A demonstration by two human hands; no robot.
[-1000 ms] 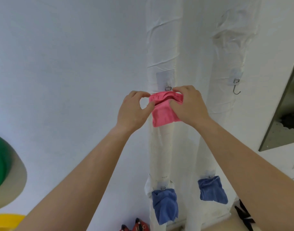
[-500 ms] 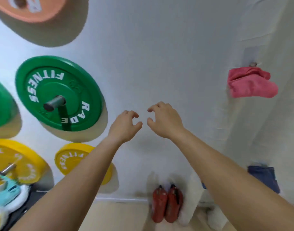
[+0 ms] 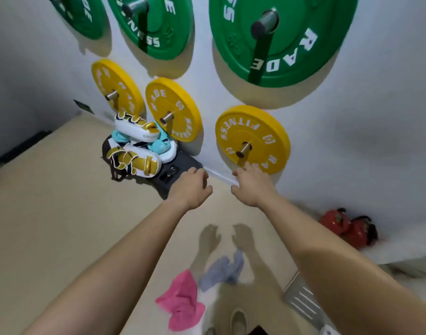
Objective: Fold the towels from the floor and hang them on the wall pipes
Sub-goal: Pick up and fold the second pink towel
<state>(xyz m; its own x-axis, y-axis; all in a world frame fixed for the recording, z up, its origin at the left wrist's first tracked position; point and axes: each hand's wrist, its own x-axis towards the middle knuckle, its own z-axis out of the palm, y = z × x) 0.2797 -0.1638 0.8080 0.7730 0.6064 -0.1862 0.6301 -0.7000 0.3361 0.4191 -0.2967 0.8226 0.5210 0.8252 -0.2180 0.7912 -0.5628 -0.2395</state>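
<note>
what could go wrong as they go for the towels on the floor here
Both hands, left hand and right hand, are empty. The pink towel and grey towel lie crumpled and nearly touching, so one grab might drag both. The towels lie close to the foot, so a step could land on them.

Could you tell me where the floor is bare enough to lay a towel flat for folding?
The widest bare floor lies left of the left hand, below the pile of pads. A smaller patch sits between the pink towel and that arm. It is crowded near the grey towel, and by the red objects at the wall.
</note>
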